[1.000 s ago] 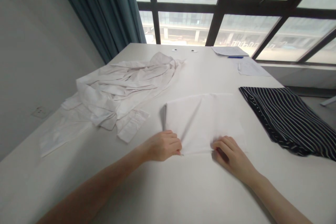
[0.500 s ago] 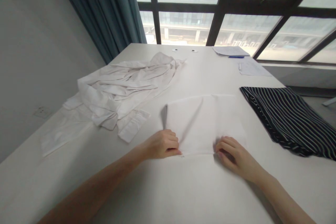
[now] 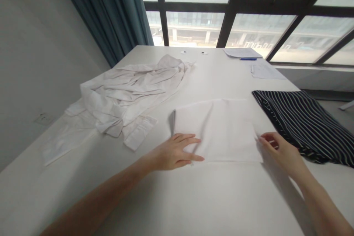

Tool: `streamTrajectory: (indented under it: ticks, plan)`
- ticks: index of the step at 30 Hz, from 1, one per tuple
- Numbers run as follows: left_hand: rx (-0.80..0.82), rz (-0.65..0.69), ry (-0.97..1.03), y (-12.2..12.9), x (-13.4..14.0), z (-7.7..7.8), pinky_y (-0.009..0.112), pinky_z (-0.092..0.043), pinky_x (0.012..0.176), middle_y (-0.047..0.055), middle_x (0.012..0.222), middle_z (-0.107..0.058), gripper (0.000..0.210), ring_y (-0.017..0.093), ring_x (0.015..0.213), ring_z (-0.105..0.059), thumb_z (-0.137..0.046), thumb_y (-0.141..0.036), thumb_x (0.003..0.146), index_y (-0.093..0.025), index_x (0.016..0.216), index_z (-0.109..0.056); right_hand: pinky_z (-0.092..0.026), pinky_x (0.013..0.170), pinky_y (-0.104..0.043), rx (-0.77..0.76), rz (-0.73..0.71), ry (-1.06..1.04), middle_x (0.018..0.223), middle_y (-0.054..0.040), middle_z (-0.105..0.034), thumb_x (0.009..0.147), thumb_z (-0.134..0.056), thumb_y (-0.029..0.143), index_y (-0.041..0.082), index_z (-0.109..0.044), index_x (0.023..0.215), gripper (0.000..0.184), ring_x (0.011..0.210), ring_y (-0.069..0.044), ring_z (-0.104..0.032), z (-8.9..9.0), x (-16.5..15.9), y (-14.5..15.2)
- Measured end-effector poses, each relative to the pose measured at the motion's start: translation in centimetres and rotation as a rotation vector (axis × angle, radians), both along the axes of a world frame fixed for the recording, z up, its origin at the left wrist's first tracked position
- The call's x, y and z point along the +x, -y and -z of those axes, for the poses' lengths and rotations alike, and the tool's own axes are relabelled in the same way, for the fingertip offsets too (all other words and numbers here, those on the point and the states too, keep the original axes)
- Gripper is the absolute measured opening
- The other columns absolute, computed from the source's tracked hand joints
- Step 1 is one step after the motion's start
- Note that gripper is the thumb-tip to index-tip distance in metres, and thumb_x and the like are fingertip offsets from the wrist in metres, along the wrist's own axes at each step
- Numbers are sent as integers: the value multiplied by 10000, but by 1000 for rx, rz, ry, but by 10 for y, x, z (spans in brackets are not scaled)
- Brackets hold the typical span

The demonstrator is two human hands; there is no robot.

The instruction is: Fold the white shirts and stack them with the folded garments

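Observation:
A folded piece of white cloth [image 3: 226, 129] lies in front of me, with a crease running slantwise across its left part. My left hand [image 3: 179, 152] rests on its near left corner, fingers spread flat. At the cloth's right edge, my right hand [image 3: 283, 151] has thumb and forefinger pinched together on the border. A thin grey edge stands up at the cloth's left side; what it belongs to is unclear.
A crumpled white shirt [image 3: 132, 92] is heaped at the left of the white table [image 3: 215, 199], beside a clear plastic bag [image 3: 65, 143]. Folded black striped fabric [image 3: 306, 121] lies at the right edge. Papers [image 3: 242, 52] and a blue pen [image 3: 248, 59] are at the back.
My left hand has opened from a closed grip and spread over the cloth. My right hand has moved right, from the near edge to the right edge of the cloth.

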State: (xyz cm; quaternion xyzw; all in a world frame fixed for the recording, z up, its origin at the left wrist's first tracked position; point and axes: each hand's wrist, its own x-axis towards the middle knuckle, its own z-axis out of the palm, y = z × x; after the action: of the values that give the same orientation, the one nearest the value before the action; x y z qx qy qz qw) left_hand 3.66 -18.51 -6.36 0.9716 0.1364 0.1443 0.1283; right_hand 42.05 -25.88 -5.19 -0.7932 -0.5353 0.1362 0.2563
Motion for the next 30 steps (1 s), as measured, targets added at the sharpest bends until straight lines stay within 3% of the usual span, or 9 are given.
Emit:
streamTrajectory:
  ticks: [3,8,14,19,23,26,30]
  plan:
    - [1,4,-57,0,0,0,431,-256,1130,43,1521,-386,390,269,1435,-288,-483,-284,979,-420,1340,-543,-421,583,-335,-91,-68,7,666,-27,-639,759,-533,596,233,-607,795,372,574,-205,-583,6,1,-1]
    - [-6,0,-78,0,0,0,428,-256,1127,30,1555,-350,392,280,1440,-297,-493,-297,973,-420,1342,-542,-402,567,-314,-37,-80,-51,657,-14,-608,727,-566,637,226,-571,782,414,553,-178,-536,5,-4,0]
    - [-16,3,-85,-1,1,-2,425,-260,1125,31,1545,-370,392,282,1434,-312,-491,-308,973,-427,1344,-538,-375,523,-281,59,-14,-128,630,-4,-584,788,-525,611,226,-531,845,389,559,-170,-527,2,-11,1]
    - [-15,-1,-94,0,1,-3,428,-254,1126,29,1548,-362,401,281,1437,-302,-486,-301,976,-434,1352,-526,-319,442,-256,-103,-90,-288,563,30,-571,702,-628,673,225,-516,1003,551,468,-154,-478,-1,-10,3]
    - [-16,9,-99,0,1,-4,440,-253,1124,38,1554,-347,403,295,1440,-292,-502,-329,968,-435,1357,-520,-421,517,-280,-198,-199,-460,719,-38,-685,690,-691,627,210,-483,1092,616,601,-196,-594,-4,-7,4]
    - [-21,16,-101,0,1,-4,444,-251,1123,42,1556,-342,397,302,1439,-292,-508,-336,963,-434,1347,-530,-438,548,-292,-187,-206,-382,698,-32,-678,712,-663,613,212,-496,1039,544,616,-202,-601,-1,-4,5]
    - [-22,18,-102,-1,1,-4,446,-250,1122,45,1553,-345,395,300,1440,-288,-506,-326,961,-435,1339,-536,-447,563,-303,-153,-163,-130,704,-14,-652,744,-610,584,226,-510,1017,461,601,-197,-595,7,-2,6]
